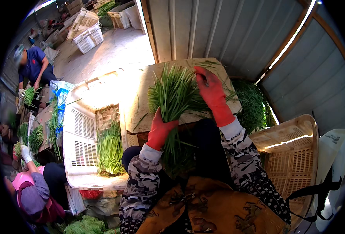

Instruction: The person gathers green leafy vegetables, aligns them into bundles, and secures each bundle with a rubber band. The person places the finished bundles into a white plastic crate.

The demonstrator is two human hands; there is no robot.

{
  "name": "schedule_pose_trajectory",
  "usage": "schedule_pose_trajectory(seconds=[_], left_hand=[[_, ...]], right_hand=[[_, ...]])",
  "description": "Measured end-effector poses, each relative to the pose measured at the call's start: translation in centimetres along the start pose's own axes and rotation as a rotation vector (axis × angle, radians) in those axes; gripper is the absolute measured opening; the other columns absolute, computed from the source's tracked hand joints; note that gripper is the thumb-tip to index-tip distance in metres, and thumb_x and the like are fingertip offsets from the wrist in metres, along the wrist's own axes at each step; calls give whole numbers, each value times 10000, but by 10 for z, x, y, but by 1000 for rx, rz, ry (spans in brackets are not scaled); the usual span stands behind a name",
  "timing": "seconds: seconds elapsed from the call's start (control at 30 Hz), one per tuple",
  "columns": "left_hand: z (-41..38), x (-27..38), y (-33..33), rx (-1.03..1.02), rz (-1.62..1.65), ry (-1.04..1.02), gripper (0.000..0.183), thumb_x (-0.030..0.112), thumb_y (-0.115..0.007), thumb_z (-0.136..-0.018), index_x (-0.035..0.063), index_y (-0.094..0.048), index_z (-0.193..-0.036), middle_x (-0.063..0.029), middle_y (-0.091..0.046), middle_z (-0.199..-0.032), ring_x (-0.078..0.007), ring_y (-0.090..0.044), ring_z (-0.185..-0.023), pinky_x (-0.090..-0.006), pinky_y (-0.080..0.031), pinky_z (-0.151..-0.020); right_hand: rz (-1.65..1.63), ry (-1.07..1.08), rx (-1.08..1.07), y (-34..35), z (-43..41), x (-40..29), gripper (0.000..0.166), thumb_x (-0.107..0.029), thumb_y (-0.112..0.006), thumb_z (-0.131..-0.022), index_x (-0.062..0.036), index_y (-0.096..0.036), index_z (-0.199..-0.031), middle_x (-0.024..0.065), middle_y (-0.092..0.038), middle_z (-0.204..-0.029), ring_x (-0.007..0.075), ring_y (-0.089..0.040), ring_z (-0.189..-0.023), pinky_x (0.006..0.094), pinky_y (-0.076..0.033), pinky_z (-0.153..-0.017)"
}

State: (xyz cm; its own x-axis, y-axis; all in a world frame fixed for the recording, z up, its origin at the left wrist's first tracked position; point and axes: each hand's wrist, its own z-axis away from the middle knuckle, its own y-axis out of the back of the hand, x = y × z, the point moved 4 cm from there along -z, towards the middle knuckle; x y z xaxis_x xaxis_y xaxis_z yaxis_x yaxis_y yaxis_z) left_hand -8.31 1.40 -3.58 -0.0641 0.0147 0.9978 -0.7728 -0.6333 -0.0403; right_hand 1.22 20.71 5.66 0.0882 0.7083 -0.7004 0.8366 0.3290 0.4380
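Note:
My left hand (162,128), in a red rubber glove, grips a thick bundle of long green leafy stalks (175,90), which look like garlic chives. The bundle's cut ends fan out over a worn, pale board (146,114), and its leaves hang down towards my lap. My right hand (212,90), gloved in red too, is raised over the board just right of the bundle, fingers partly bent; whether its fingertips hold a stalk cannot be told. Loose leaves (209,63) lie at the board's far edge.
At left, a white plastic crate (83,137) holds upright chives (111,150). Another crate (291,163) stands right, near heaped greens (250,102). Corrugated metal walls (201,29) rise ahead and right. Two co-workers (33,64) sit at far left, holding greens.

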Motion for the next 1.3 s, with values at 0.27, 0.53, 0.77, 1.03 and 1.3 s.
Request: schedule_pose_trajectory(seconds=[0.27,0.53,0.77,1.03,1.3], left_hand=[[-10,-39,6,-93,433,-191,715,156,-745,-797,5,-363,-1383,-132,-583,-1244,-201,-577,-1099,-333,-470,-939],[3,6,-1,23,108,-56,816,91,-742,-681,-6,-360,-1396,-129,-571,-1241,-192,-539,-1134,-319,-425,-961],[3,2,3,97,-70,-37,890,102,-727,-698,-36,-270,-1449,-176,-554,-1268,-193,-545,-1136,-314,-453,-933],[6,18,9,56,56,-45,866,103,-737,-705,-57,-285,-1427,-176,-545,-1278,-204,-535,-1150,-303,-441,-949],[5,14,6,125,80,-75,846,155,-728,-665,-51,-340,-1388,-209,-590,-1195,-259,-580,-1102,-332,-455,-935]], right_hand=[[544,704,-860,12,51,-197,331,-256,-617,-858,-44,-603,-1111,98,-640,-899,252,-624,-777,378,-478,-662],[654,1207,-943,27,85,-301,370,-236,-603,-804,26,-584,-1066,109,-641,-914,248,-615,-832,360,-482,-716],[685,1274,-536,15,117,-307,185,-143,-574,-787,4,-615,-891,78,-553,-782,218,-523,-759,365,-425,-710],[1205,1548,-666,9,118,-331,74,-70,-564,-738,-34,-626,-754,58,-570,-699,160,-525,-657,318,-397,-613],[1506,1752,-471,-5,132,-321,140,6,-571,-718,-41,-665,-810,33,-606,-703,163,-546,-619,313,-444,-591]])
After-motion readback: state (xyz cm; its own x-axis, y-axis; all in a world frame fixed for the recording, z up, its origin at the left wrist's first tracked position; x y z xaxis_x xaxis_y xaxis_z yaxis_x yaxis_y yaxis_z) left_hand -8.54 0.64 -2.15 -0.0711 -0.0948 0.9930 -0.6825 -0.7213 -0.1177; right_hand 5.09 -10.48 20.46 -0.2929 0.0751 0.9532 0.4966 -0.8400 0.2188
